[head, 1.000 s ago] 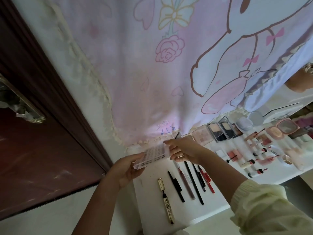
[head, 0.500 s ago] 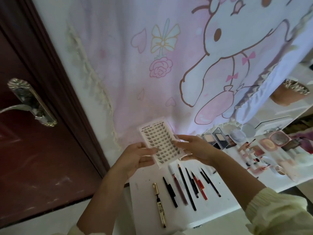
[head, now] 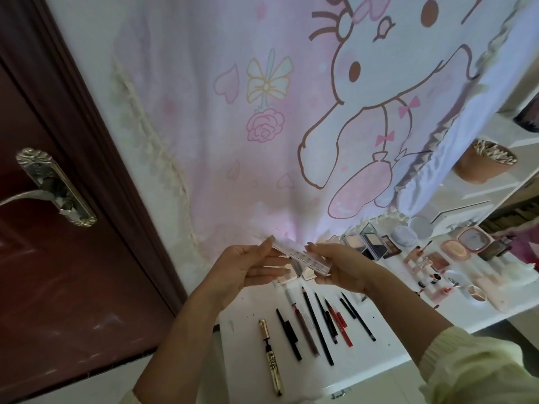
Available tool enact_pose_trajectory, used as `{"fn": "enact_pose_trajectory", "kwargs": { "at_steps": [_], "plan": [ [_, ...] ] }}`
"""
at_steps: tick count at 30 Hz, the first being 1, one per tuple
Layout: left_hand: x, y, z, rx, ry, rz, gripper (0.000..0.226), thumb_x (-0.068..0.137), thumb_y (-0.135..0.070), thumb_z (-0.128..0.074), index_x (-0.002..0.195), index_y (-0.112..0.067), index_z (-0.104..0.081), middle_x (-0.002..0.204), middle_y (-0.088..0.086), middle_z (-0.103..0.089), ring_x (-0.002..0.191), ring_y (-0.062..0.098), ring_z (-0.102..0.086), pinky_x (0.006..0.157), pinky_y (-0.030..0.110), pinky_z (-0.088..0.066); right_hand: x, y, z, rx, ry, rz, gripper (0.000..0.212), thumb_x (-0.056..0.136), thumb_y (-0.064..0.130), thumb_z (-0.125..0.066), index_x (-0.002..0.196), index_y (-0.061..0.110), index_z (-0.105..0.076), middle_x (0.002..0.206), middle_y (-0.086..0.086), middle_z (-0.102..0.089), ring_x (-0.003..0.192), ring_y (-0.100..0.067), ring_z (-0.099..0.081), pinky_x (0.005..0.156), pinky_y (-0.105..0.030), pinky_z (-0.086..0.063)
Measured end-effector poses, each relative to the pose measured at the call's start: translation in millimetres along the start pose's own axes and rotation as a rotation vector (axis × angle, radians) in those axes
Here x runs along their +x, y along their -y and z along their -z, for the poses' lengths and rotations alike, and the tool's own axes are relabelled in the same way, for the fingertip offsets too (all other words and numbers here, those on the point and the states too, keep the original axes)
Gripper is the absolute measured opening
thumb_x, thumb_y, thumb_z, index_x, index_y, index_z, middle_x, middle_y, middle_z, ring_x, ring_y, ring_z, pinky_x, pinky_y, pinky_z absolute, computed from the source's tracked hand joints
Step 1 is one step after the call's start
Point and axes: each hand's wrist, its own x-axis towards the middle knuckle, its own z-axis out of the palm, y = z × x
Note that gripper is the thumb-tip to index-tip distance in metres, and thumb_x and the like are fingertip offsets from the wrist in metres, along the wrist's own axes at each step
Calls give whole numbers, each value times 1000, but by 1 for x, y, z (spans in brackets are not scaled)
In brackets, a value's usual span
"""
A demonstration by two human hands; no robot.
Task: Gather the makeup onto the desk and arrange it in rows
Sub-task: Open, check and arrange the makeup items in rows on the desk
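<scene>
Pinching the false-lash tray (head: 300,256) between left hand (head: 248,271) and right hand (head: 345,268), now tipped edge-on. Probably headed for the desk (head: 382,349)

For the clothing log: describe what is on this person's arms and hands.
The left hand and right hand are bare, no gloves or watch showing. The right arm has a pale yellow knit sleeve with a gathered cuff; the forearm is uncovered. A pale sleeve edge shows low on the left arm.

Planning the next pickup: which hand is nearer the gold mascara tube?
Left. The left hand is just beyond the gold mascara tube; the right hand is farther off, to its right.
</scene>
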Motion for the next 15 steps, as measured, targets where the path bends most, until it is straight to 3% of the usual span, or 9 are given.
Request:
{"fn": "enact_pose_trajectory", "kwargs": {
  "at_steps": [4,8,15],
  "plan": [
    [-1,-1,-2,0,-7,-12,48,85,-48,-54,105,-8,-70,103,9,-74,94,25,-71,77,26,-58,-4,2,-1,10,63,9,31,95,23,-57,115,-1,-59,71,-2,-61,59,-13,-56,59,-28,-51],
    [-2,-1,-5,58,-42,-70,45,81,-47,-60,103,-10,-72,100,7,-75,91,25,-72,79,30,-57,-8,5,-2,-7,110,12,28,96,23,-54,111,0,-58,63,2,-62,54,-9,-58,60,-27,-49],
    [0,2,-14,142,-62,-117,41,79,-44,-66,103,-11,-71,99,1,-75,89,20,-72,74,32,-59,-4,4,-5,-53,46,99,28,97,31,-54,103,6,-67,95,-13,-61,73,-18,-60,66,-29,-49]
  ]
}}
